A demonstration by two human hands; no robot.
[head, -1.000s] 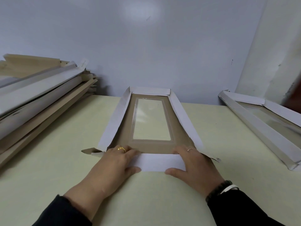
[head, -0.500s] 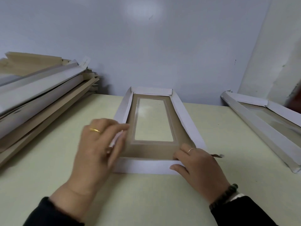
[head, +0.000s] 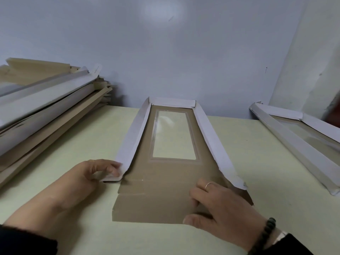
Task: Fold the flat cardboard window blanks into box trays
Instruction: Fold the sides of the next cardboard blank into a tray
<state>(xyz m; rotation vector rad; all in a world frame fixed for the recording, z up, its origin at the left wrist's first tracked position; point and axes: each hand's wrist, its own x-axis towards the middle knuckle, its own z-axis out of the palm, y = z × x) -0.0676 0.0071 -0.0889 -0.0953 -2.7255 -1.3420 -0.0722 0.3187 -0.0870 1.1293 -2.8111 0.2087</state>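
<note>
the window blank (head: 171, 173) lies flat on the pale table (head: 266, 162), its far end against the wall, its near end flap (head: 152, 208) opened out brown side up toward the person. judged light, thin and springy along its scored creases; the clear window film (head: 173, 135) looks easily dented, so holds belong on the flaps and edges, not the pane. the left hand (head: 92, 173), at the blank's near left corner, pinches the end of the raised left side flap (head: 131, 140) between fingertips and thumb. the right hand (head: 217, 203) rests on the near right of the blank, fingers bent over the end flap and thumb at its near edge, holding it down.
</note>
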